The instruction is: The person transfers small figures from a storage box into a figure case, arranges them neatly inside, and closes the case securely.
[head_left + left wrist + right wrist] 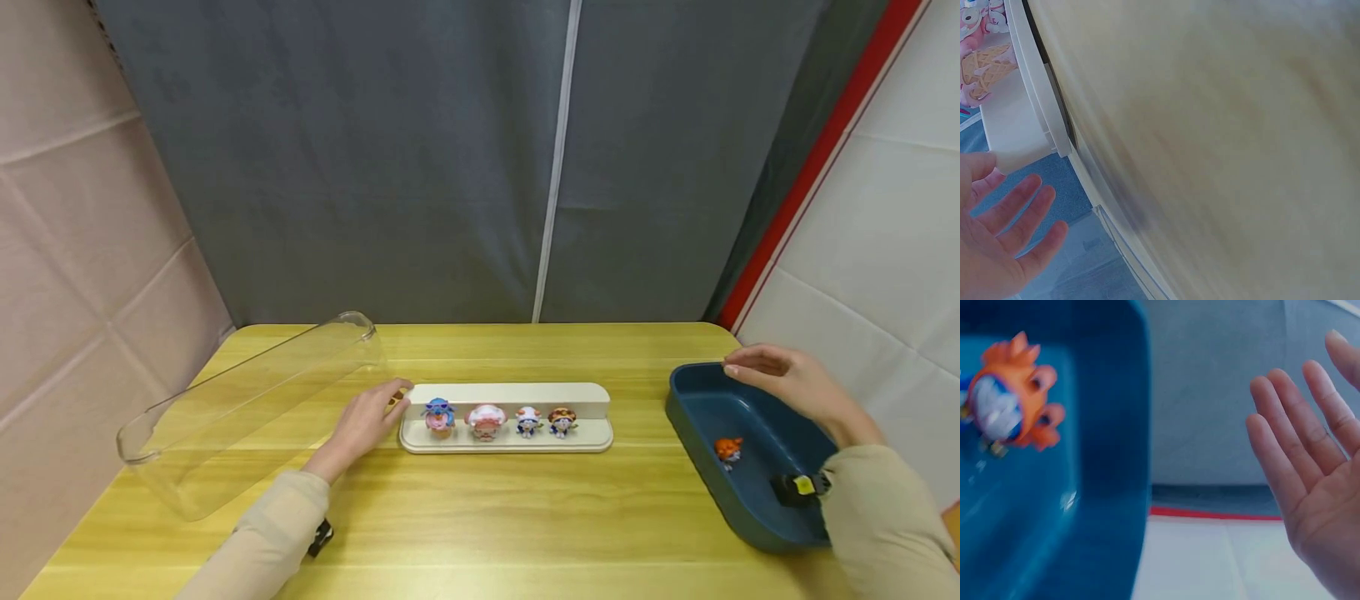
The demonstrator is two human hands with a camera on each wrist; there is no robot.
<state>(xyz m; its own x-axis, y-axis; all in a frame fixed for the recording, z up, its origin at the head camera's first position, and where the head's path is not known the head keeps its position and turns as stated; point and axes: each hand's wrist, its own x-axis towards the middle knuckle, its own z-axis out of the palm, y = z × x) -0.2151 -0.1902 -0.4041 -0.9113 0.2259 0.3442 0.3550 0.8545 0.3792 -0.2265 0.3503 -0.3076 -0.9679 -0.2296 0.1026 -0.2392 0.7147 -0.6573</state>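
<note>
Four small figurines would be several: a blue one with an ice-cream body (438,417), a pink-and-white one (486,422), a white one with orange horns (528,422) and one in a brown hat (562,422) stand in a row on a white display base (510,444). My left hand (367,419) touches the base's left end, fingers spread and relaxed in the left wrist view. Over the far right rim of a dark blue tub (705,492) hovers my right hand (787,385), its fingers extended and holding nothing. Inside the tub lies an orange-headed figurine (727,450).
A clear plastic cover (255,408) lies slanted at the table's left side. Grey curtain (375,167) hangs behind the wooden table (480,525), and a white wall panel with a red edge (825,150) rises at the right.
</note>
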